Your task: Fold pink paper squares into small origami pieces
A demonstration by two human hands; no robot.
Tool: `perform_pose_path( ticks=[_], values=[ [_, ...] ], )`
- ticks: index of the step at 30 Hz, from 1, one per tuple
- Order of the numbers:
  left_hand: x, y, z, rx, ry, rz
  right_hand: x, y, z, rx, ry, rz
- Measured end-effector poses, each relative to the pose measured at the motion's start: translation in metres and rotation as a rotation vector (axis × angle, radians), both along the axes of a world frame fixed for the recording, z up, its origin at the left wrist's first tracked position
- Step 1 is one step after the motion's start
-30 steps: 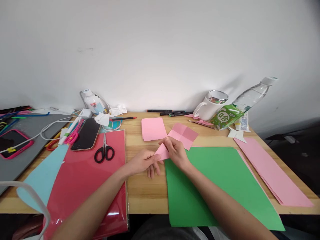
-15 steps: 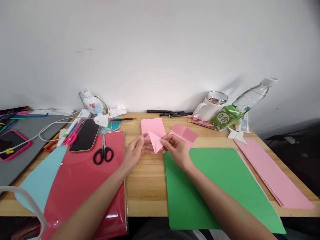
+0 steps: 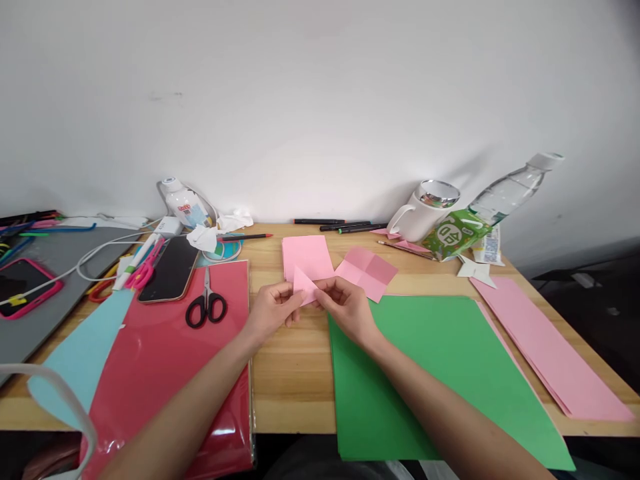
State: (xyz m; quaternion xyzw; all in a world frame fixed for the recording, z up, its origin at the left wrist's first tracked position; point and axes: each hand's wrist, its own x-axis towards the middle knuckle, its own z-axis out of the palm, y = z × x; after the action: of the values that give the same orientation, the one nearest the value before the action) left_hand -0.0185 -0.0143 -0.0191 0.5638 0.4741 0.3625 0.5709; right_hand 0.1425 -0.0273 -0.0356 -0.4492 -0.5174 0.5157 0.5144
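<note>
Between both hands is a small folded piece of pink paper (image 3: 304, 283), pointed at the top. My left hand (image 3: 273, 308) pinches its left side, thumb in front. My right hand (image 3: 349, 308) grips the right side between thumb and fingers, which cover part of the paper. Just behind it lies a stack of square pink paper (image 3: 307, 250). A pink square with crossed creases (image 3: 367, 272) rests to the right of the stack, beyond my right hand.
Black-handled scissors (image 3: 206, 303) lie on a red sheet pack (image 3: 175, 373) at left, beside a phone (image 3: 170, 270). Green sheets (image 3: 430, 380) lie under my right forearm. Pink strips (image 3: 550, 347), a white mug (image 3: 423, 210) and a tilted bottle (image 3: 517, 187) are at right. Pens (image 3: 345, 225) line the wall.
My left hand has closed onto the folded pink paper, its fingers earlier apart beside it. The paper has turned and shifted slightly left, with my right hand still holding it.
</note>
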Motion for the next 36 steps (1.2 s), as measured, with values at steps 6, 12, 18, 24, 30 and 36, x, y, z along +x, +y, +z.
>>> perform_pose_path(
  ticks=[6, 12, 18, 24, 30, 36],
  values=[
    [0.001, -0.001, -0.002, -0.005, 0.012, 0.035, -0.002, -0.001, 0.002, -0.029, 0.023, 0.059],
    [0.003, -0.002, 0.003, -0.12, -0.122, 0.042, -0.001, -0.003, 0.003, 0.013, -0.049, 0.029],
    [0.001, -0.001, 0.007, -0.2, -0.172, 0.0, 0.0, -0.003, 0.002, 0.126, -0.179, 0.021],
    [0.002, -0.001, 0.008, -0.174, -0.173, 0.053, 0.0, -0.003, 0.006, 0.112, -0.099, 0.1],
    [0.001, -0.003, 0.012, -0.19, -0.175, 0.074, -0.003, -0.007, 0.001, 0.249, -0.24, 0.078],
    [0.001, -0.002, 0.014, -0.243, -0.196, 0.077, -0.004, -0.012, -0.005, 0.537, -0.488, 0.019]
  ],
)
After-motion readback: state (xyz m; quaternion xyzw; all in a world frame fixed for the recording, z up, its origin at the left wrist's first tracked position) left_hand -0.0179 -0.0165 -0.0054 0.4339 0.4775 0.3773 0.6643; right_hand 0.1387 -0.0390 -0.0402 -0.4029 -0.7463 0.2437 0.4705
